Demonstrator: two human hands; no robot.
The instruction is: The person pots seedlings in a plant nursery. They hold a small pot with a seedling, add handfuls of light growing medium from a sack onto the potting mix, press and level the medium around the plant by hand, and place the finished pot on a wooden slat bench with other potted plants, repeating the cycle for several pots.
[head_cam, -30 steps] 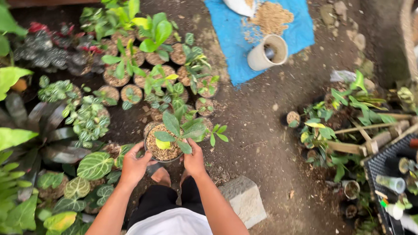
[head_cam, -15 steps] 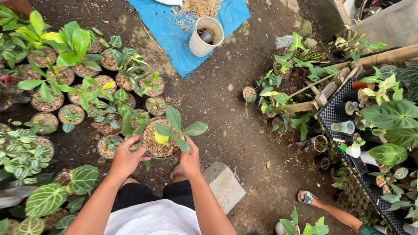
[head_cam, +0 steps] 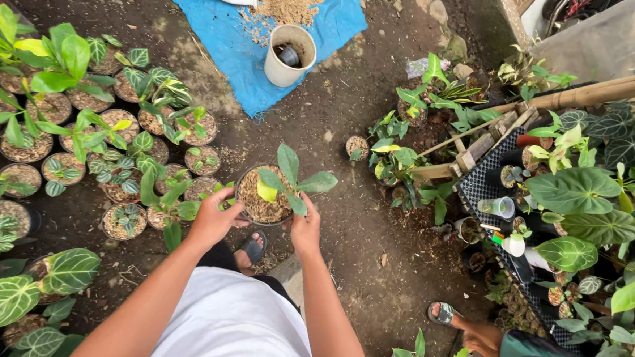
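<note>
**A:** What do the hands hold?

**B:** From my remote seat I see both hands out in front of the body, clasping a potted plant (head_cam: 267, 195) between them. The left hand (head_cam: 214, 219) curls round the pot's left rim, fingers wrapped against the side. The right hand (head_cam: 305, 228) grips the right rim, thumb pressed to the edge. The pot is dark and round, filled with pale brown husk, and carries a small plant with a few green leaves and one yellow-green leaf. It is held above the dirt ground (head_cam: 349, 122), just over the person's sandalled foot (head_cam: 250, 249).

**A:** And around it?

**B:** Just left of the held pot I see a cluster of small pots (head_cam: 126, 165) standing on the ground, each with veined or striped leaves. Further left and toward the near corner are large dark leaves with white veins (head_cam: 66, 270). Ahead, well apart from the hands, a blue tarp (head_cam: 227, 40) lies on the ground with a heap of brown husk (head_cam: 287, 1) on it and a white bucket (head_cam: 289, 56) standing at its edge, a small dark scoop inside. To the right I see more seedlings beside wooden slats (head_cam: 479, 140), then a black crate (head_cam: 487, 187) of pots and big heart-shaped leaves (head_cam: 574, 190). At the lower right, another person's foot (head_cam: 446, 316) in a sandal stands on the ground.
</note>
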